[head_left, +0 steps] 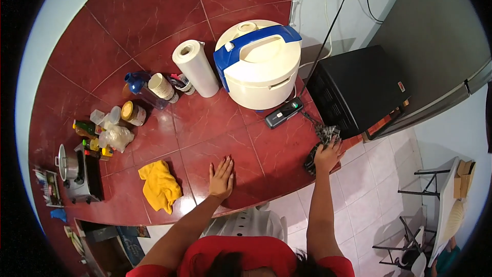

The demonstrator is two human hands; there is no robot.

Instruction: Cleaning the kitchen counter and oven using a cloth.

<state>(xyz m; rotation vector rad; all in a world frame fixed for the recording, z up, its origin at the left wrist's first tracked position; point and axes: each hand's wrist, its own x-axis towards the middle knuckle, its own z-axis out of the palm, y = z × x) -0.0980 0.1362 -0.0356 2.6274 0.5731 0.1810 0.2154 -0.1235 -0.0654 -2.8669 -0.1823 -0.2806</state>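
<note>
My left hand lies flat on the red tiled counter near its front edge, fingers stretched out, holding nothing. At the counter's right end my right hand grips a crumpled black-and-grey checked cloth, with folds of it showing on both sides of the hand. A crumpled yellow cloth lies to the left of my left hand. Beyond my right hand, a black device with a small lit display rests on the counter.
A white and blue rice cooker, a plastic roll, stacked cups and jars stand along the back. A black box-shaped appliance borders the right end, beside a grey refrigerator. Far left sits a stove with a pot.
</note>
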